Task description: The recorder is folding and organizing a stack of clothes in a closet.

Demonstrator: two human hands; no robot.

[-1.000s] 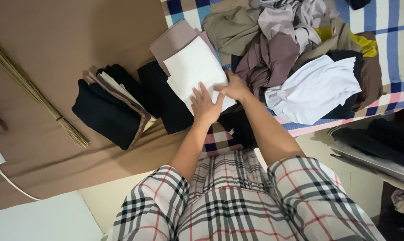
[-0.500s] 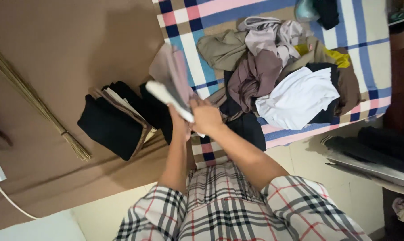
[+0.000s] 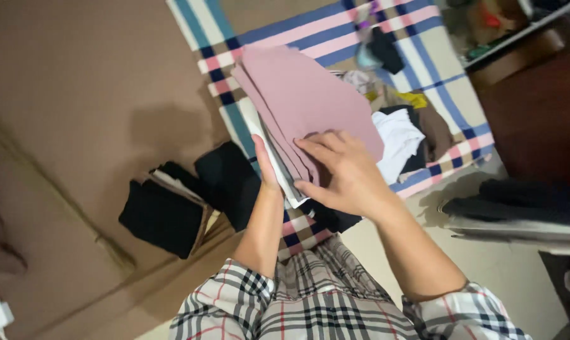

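Head view, looking down. Both hands hold up a stack of folded garments point(image 3: 304, 107): dusty-pink piece on top, white folded piece under it at the lower-left edge. Right hand point(image 3: 345, 176) lies flat on the pink face, fingers spread wide, at the stack's 5 o'clock corner. Left hand point(image 3: 266, 170) grips the stack's edge from beneath at 7 o'clock; only thumb and wrist show, fingers hidden behind the cloth. The stack sits above a plaid blanket point(image 3: 417, 38). Loose clothing pile point(image 3: 404, 135) at 3 o'clock of the right hand. Black folded clothes point(image 3: 190, 201) lie on the brown surface at 8 o'clock of the left hand.
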